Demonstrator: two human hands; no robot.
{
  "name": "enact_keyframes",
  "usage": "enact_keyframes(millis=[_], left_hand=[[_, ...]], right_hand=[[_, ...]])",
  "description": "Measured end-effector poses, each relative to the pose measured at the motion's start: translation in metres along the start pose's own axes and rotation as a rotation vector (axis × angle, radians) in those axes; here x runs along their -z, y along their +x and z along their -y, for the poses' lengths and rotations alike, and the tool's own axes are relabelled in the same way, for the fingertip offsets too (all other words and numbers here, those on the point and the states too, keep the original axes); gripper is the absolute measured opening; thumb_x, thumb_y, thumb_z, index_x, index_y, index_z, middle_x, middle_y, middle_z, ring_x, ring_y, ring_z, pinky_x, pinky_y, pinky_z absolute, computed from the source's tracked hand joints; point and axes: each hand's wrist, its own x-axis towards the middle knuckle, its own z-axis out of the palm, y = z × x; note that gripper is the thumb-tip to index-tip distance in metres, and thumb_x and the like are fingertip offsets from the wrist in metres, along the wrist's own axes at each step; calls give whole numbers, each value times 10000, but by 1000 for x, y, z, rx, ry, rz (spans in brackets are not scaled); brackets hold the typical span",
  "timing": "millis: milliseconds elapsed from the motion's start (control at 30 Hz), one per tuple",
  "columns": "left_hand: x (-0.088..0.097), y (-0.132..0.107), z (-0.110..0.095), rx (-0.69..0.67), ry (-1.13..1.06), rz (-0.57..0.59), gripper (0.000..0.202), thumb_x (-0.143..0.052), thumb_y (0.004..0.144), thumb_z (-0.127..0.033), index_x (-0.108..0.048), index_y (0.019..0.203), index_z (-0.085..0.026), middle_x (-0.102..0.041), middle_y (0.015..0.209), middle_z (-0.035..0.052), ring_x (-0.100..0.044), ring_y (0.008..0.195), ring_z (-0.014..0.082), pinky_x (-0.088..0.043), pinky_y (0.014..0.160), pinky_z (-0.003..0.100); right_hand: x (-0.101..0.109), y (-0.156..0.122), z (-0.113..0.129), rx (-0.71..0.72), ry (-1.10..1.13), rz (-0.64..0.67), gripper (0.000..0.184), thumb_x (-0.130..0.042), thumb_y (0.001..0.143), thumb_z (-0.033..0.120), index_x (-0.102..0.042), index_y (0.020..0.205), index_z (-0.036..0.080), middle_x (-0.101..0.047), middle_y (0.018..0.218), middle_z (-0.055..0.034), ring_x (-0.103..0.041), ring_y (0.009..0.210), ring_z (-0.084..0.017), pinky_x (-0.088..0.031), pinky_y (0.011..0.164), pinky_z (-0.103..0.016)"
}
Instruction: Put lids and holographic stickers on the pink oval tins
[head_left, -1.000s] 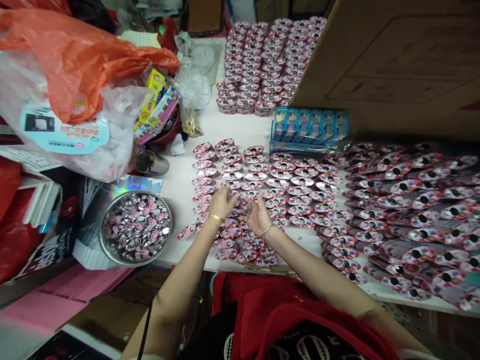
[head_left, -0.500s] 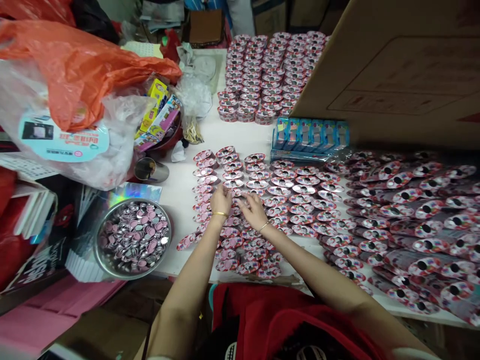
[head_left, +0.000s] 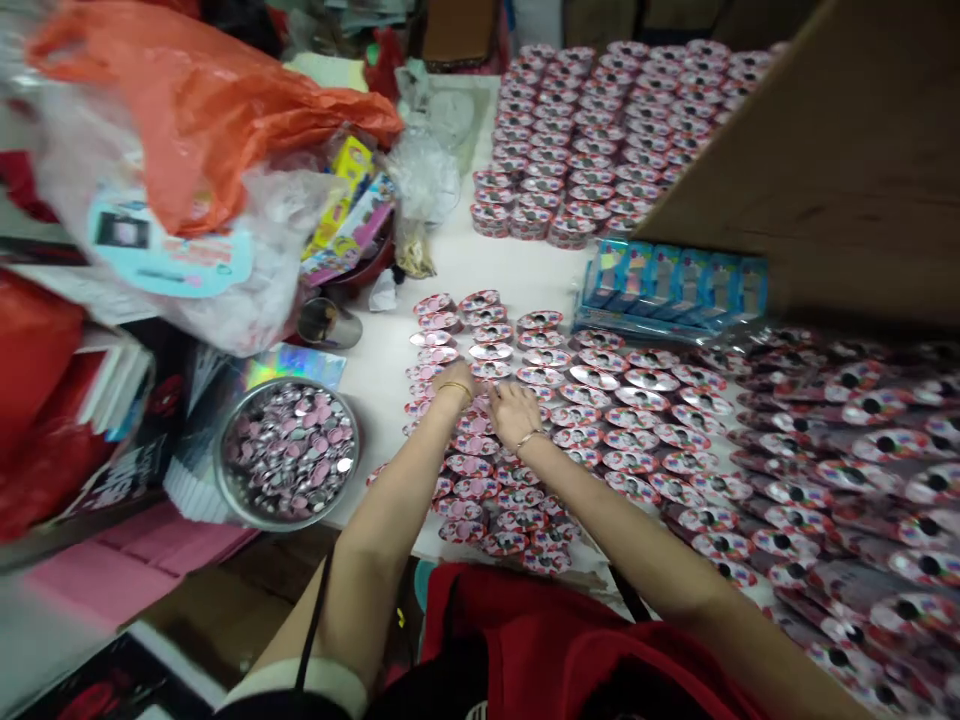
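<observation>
left hand: fingers curled, pinch unclear | right hand: same | touching round pink tins

You have white desk to pass over beyond the round packs; a steel bowl blocks left, a cardboard sheet right.

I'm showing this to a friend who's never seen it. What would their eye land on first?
Rows of small round pink-and-silver pieces cover the white table, ahead and to the right, with the person's left hand and right hand among them at the front. On the left, a steel bowl heaped with pink and silver discs and a bulging orange-and-white plastic bag stand out.
</observation>
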Motion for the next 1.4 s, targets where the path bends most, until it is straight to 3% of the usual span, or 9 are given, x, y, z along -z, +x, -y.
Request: enact_keyframes(millis=[233,333,467,567,667,833,1033,1200,1400], left_hand=[[-19,-49,25,-76,-310,-319,430,-608,825,-286,-533,1231,-166,-630,1185,148,-627,1056,224,-489,846,308],[-30,-80,91,-255,-677,-613,361,-587,842,-336,-562,1166,-180,-641,1071,104,-622,948,184,-495,822,295],[-45,-125,210,-52,-982,-900,294,-549,856,-402,-607,1041,-181,-639,965,69,-593,825,155,-491,768,289],[-71,-152,282,159,-1070,-902,315,-581,821,-448,-629,973,-176,-641,914,52,-571,743,143,-481,715,282],[-110,-170,320,283,-1141,-839,370,-597,788,-495,-632,969,-174,-647,885,47,-546,680,136,-473,663,275],[-159,-179,321,299,-1195,-714,403,-591,765,-541,-641,922,-174,-640,813,39,-563,694,156,-479,666,285],[-153,-180,309,218,-1178,-663,324,-552,812,-505,-642,850,-195,-608,745,16,-525,653,149,-453,637,279],[-139,-179,308,163,-1200,-653,299,-567,821,-485,-643,832,-195,-609,727,5,-532,644,135,-454,625,259],[-104,-151,293,142,-1414,-821,429,-568,835,-498,-546,1130,-187,-605,894,41,-559,676,108,-486,633,238]], right_hand=[[17,-3,15,36,-27,-118,378,-394,940,272,-557,1257,144,-580,1127,-147,-465,1061,-284,-351,864,-389],[25,6,68,134,121,-215,473,-384,920,231,-430,1379,124,-531,1215,-161,-467,1089,-274,-379,914,-388],[11,39,187,517,219,-64,492,-432,895,266,-426,1376,162,-485,1299,-141,-452,1155,-242,-386,981,-354],[-21,67,259,584,64,77,643,-579,810,359,-388,1401,195,-423,1384,-150,-418,1204,-307,-388,979,-431],[-54,86,293,560,-89,138,735,-664,743,465,-405,1375,194,-364,1434,-181,-369,1253,-368,-382,971,-500],[-77,105,297,597,-177,146,434,-518,885,386,-474,1284,219,-383,1408,-150,-425,1204,-318,-477,864,-431],[-70,115,298,601,-49,220,309,-402,931,251,-571,1180,180,-502,1277,-153,-555,1030,-239,-497,810,-365],[-70,115,306,231,740,157,194,-497,842,251,-651,926,169,-645,957,-51,-591,830,-156,-478,727,-264],[-66,107,307,-328,1841,660,195,-529,788,354,-571,817,165,-590,617,4,-467,471,-82,-253,366,-155]])
